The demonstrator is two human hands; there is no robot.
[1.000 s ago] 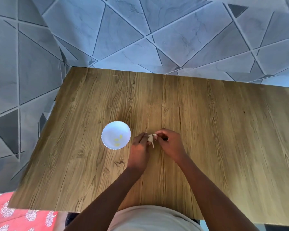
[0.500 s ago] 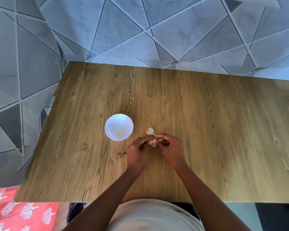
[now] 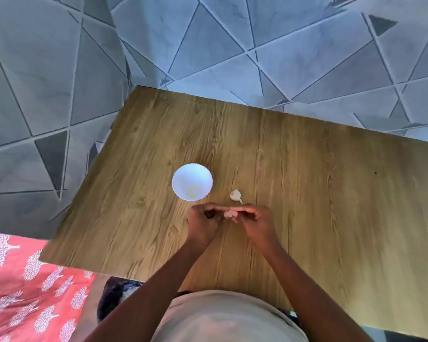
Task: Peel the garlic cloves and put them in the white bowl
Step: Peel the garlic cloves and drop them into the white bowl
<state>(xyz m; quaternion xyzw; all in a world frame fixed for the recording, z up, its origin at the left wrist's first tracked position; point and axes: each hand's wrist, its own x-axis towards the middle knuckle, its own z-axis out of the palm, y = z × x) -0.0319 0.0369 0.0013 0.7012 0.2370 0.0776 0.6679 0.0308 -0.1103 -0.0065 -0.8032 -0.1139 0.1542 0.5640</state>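
Wooden table (image 3: 307, 193), white bowl (image 3: 192, 174) left of centre with a few yellowish peeled bits inside. Garlic piece (image 3: 235, 195) lying on the wood just right of the bowl, apart from it. Nearer, left hand (image 3: 203, 223) and right hand (image 3: 256, 222) meeting, curled fingers of both pinching a pale clove (image 3: 229, 214) between them

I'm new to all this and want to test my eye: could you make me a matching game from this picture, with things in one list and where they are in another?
Things:
1. white bowl
2. garlic piece
3. garlic clove
4. patterned red cloth

Places:
A. pinched between both hands
B. lying loose on the table, right of the bowl
C. on the table, holding yellowish bits
D. beside the table, lower left

Pairs: 1-C, 2-B, 3-A, 4-D
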